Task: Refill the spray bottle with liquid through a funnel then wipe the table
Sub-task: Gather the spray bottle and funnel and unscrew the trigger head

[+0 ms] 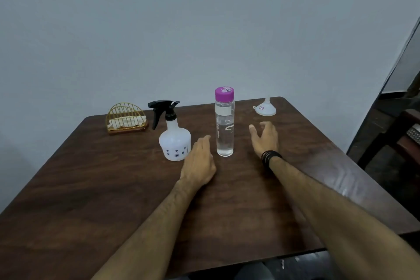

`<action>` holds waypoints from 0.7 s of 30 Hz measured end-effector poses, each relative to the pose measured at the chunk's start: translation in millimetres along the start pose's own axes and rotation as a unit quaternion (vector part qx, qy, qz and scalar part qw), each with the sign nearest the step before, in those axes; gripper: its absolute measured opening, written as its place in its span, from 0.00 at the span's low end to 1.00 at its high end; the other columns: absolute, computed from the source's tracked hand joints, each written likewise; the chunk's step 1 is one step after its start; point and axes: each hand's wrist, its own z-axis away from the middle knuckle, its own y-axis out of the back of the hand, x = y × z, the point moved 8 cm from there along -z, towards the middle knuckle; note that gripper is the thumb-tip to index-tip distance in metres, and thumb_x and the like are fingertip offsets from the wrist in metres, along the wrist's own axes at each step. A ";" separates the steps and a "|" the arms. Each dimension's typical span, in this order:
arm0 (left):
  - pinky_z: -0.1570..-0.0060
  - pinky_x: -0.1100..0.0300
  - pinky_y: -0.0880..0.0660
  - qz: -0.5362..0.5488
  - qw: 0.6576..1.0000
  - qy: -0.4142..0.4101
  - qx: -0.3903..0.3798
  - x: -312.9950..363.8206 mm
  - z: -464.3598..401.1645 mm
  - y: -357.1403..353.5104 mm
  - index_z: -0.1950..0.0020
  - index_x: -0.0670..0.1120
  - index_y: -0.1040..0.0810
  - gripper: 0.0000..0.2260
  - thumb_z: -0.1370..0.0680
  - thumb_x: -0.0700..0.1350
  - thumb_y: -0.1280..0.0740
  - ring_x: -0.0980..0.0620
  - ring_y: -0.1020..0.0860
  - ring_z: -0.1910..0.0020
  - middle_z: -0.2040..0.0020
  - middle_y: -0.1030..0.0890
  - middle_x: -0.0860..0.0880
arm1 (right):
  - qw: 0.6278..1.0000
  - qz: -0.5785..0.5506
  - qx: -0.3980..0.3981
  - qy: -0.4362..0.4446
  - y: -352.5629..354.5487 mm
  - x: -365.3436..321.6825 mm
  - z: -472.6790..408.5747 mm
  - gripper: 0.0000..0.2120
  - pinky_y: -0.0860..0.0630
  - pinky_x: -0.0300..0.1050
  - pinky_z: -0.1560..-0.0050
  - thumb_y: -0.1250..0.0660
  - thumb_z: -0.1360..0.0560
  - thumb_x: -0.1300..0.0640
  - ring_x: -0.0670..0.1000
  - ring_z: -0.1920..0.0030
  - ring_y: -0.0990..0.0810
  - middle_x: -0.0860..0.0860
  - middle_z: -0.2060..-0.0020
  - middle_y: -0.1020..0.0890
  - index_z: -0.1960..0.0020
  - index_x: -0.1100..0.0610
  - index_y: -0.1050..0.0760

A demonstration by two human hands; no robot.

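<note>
A white spray bottle [173,141] with a black trigger head stands on the dark wooden table [91,188]. To its right stands a tall clear bottle [224,129] of liquid with a purple cap. A small white funnel [266,108] sits upside down near the far right corner. My left hand [198,161] reaches forward between the two bottles, fingers straight, holding nothing. My right hand [264,137], with dark bands on the wrist, hovers to the right of the clear bottle with its fingers spread, apart from the bottle.
A gold wire holder [126,118] with white tissue stands at the far left by the wall. The table's right edge drops off beside dark furniture [404,134].
</note>
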 end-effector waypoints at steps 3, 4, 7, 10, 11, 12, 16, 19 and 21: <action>0.22 0.52 0.43 -0.023 0.993 0.064 -0.101 -14.9 -12.4 -21.6 0.19 0.40 0.44 0.27 0.16 0.47 0.43 0.44 0.41 0.20 0.19 0.41 0.41 | 0.995 0.095 -0.035 -0.009 -2.5 18.0 -24.6 0.28 0.32 0.52 0.32 0.33 0.23 0.43 0.58 0.31 0.30 0.57 0.33 0.27 0.31 0.60 0.31; 0.20 0.52 0.47 -0.043 0.988 0.070 -0.132 -19.0 -16.2 -26.9 0.18 0.40 0.46 0.27 0.15 0.48 0.46 0.45 0.45 0.19 0.18 0.45 0.41 | 0.993 0.112 -0.042 -0.012 -3.7 21.7 -31.8 0.32 0.34 0.52 0.30 0.32 0.25 0.42 0.58 0.29 0.31 0.58 0.30 0.29 0.29 0.60 0.33; 0.20 0.49 0.52 -0.098 0.975 0.082 -0.183 -30.2 -28.2 -40.4 0.17 0.42 0.50 0.26 0.14 0.51 0.52 0.47 0.51 0.18 0.17 0.51 0.44 | 0.988 0.144 -0.054 -0.018 -9.8 31.1 -56.9 0.43 0.38 0.51 0.26 0.30 0.28 0.37 0.58 0.25 0.36 0.59 0.26 0.33 0.25 0.63 0.39; 0.20 0.47 0.54 -0.119 0.969 0.094 -0.194 -37.6 -39.2 -47.8 0.17 0.44 0.53 0.27 0.14 0.53 0.55 0.48 0.53 0.17 0.16 0.53 0.46 | 0.991 0.120 -0.046 -0.033 -15.1 36.7 -83.6 0.50 0.40 0.51 0.24 0.28 0.32 0.34 0.58 0.24 0.38 0.59 0.25 0.35 0.24 0.63 0.42; 0.20 0.47 0.54 -0.124 0.968 0.095 -0.196 -39.1 -42.4 -50.1 0.17 0.45 0.54 0.27 0.14 0.53 0.56 0.48 0.54 0.17 0.16 0.54 0.46 | 0.993 0.106 -0.040 -0.037 -16.3 37.9 -93.3 0.51 0.40 0.52 0.24 0.27 0.33 0.34 0.58 0.24 0.39 0.59 0.25 0.35 0.24 0.63 0.43; 0.20 0.47 0.54 -0.127 0.967 0.097 -0.197 -40.6 -44.2 -53.1 0.17 0.45 0.54 0.27 0.14 0.54 0.56 0.48 0.54 0.17 0.16 0.55 0.46 | 0.994 0.088 -0.037 -0.045 -18.4 40.4 -103.1 0.52 0.40 0.52 0.24 0.26 0.34 0.34 0.58 0.24 0.39 0.58 0.25 0.36 0.23 0.63 0.44; 0.20 0.48 0.55 -0.129 0.969 0.099 -0.186 -44.0 -43.6 -55.6 0.17 0.47 0.55 0.27 0.14 0.54 0.57 0.50 0.55 0.17 0.16 0.55 0.48 | 0.997 0.019 -0.020 -0.078 -20.8 41.0 -134.2 0.57 0.37 0.57 0.25 0.25 0.36 0.34 0.58 0.23 0.40 0.57 0.24 0.36 0.21 0.59 0.49; 0.20 0.48 0.55 -0.125 0.970 0.100 -0.185 -45.2 -44.7 -57.0 0.17 0.47 0.56 0.27 0.14 0.54 0.57 0.50 0.56 0.18 0.16 0.56 0.48 | 0.996 0.012 -0.004 -0.084 -21.1 42.5 -152.1 0.51 0.34 0.57 0.28 0.25 0.33 0.36 0.59 0.27 0.33 0.58 0.28 0.30 0.21 0.56 0.46; 0.19 0.48 0.56 -0.123 0.969 0.102 -0.188 -45.1 -43.8 -57.7 0.17 0.47 0.56 0.27 0.14 0.54 0.57 0.51 0.56 0.18 0.16 0.56 0.49 | 0.996 0.051 -0.018 -0.069 -25.8 44.3 -159.9 0.39 0.34 0.54 0.30 0.27 0.31 0.38 0.58 0.32 0.27 0.55 0.34 0.23 0.27 0.54 0.36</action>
